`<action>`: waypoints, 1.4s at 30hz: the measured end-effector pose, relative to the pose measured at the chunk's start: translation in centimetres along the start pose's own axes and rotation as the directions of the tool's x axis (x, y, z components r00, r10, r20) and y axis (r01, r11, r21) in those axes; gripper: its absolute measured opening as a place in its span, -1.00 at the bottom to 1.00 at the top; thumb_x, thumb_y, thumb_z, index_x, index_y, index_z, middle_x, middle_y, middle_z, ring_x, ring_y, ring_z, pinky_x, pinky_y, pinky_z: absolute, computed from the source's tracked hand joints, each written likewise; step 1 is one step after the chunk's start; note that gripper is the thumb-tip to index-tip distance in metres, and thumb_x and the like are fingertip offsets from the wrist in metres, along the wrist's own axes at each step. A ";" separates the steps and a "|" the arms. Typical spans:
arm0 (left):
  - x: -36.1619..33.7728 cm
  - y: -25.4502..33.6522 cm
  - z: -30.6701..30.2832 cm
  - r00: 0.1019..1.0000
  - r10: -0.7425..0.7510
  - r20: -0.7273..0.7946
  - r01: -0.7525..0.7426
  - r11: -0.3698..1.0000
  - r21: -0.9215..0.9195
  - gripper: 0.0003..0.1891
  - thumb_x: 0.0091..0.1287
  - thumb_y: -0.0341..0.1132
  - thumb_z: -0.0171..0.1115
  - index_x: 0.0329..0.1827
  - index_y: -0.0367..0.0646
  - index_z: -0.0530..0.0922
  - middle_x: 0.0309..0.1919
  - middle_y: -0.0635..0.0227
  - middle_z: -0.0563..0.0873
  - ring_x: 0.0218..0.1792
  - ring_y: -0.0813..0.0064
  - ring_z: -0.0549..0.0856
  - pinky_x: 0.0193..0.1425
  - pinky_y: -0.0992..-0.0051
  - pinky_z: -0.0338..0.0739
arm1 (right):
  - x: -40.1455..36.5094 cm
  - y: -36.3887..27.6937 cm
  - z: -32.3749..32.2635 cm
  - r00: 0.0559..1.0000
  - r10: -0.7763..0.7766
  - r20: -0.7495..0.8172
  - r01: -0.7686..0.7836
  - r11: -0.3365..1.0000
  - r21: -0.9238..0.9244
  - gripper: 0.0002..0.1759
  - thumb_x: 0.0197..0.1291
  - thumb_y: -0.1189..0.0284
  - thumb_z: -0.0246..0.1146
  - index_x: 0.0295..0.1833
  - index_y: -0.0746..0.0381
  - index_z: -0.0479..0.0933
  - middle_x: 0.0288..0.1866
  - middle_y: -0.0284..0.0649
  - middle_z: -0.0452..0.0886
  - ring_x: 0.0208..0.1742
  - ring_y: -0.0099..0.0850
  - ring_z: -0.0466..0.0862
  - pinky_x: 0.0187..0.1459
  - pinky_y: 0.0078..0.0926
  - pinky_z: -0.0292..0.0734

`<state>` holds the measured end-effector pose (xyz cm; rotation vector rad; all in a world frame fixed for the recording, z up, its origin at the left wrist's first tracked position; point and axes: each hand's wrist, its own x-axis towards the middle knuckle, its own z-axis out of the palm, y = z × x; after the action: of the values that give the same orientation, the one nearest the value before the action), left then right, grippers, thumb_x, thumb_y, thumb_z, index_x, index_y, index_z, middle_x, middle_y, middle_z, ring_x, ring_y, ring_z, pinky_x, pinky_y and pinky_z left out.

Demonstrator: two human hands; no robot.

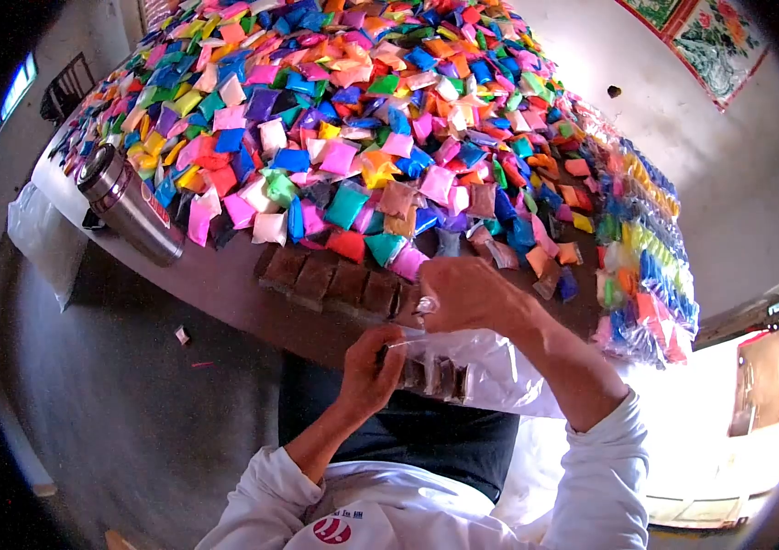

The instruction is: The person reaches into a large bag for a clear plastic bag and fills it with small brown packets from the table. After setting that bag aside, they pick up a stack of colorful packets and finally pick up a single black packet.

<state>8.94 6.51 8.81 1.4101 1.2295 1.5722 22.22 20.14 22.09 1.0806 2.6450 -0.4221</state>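
My left hand [373, 368] is closed on the edge of a clear plastic bag [508, 371] at the table's front edge. Several small brown packets [435, 378] lie in the bag in a row. Just above, my right hand [463, 293] is bent downward at the bag's mouth with its fingers closed. Something shiny shows at its fingertips, but what it grips is mostly hidden. Left of that hand, a row of brown packets [332, 282] stands on the table, touching one another.
A big heap of small colourful packets [343, 137] covers most of the table [215, 284]. A steel thermos [132, 206] stands at the left edge. Clear bags filled with coloured packets [646, 266] are piled on the right. A white plastic bag [41, 234] hangs at far left.
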 end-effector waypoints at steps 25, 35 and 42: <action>0.2 0.7 -0.3 1.000 -0.010 -0.017 0.011 0.999 0.042 -0.81 0.41 -0.32 0.13 -0.09 -0.28 0.57 -0.25 0.29 0.66 -0.25 0.52 0.63 -0.14 0.51 0.52 | -12.1 1.0 -4.1 0.927 0.236 -0.293 0.138 0.512 0.848 -0.62 0.07 0.25 0.37 -0.12 0.31 0.55 -0.34 -0.30 0.60 -0.32 -0.51 0.58 -0.28 -0.47 0.51; 0.2 0.5 -0.5 0.998 -0.063 0.022 0.060 0.993 0.103 -0.76 0.45 -0.22 0.09 -0.12 -0.24 0.57 -0.30 0.27 0.66 -0.26 0.49 0.63 -0.17 0.50 0.50 | -15.0 -0.6 6.4 0.906 0.423 0.003 -0.289 0.614 0.734 -0.55 0.16 0.19 0.23 -0.11 0.42 0.53 -0.30 -0.05 0.64 -0.22 -0.21 0.65 -0.15 -0.22 0.53; 0.3 0.6 -0.2 1.000 -0.015 -0.010 0.016 0.995 0.097 -0.75 0.46 -0.20 0.09 -0.15 -0.22 0.57 -0.29 0.25 0.66 -0.26 0.46 0.64 -0.15 0.49 0.51 | -13.6 0.3 7.9 0.925 0.379 -0.034 -0.334 0.851 0.405 -0.46 0.20 0.06 0.15 -0.09 0.39 0.52 -0.18 0.16 0.64 -0.09 0.05 0.65 0.00 -0.09 0.52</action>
<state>8.79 6.50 9.50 1.4516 1.3349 1.5277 32.81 8.89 19.33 1.7292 2.4204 -0.8558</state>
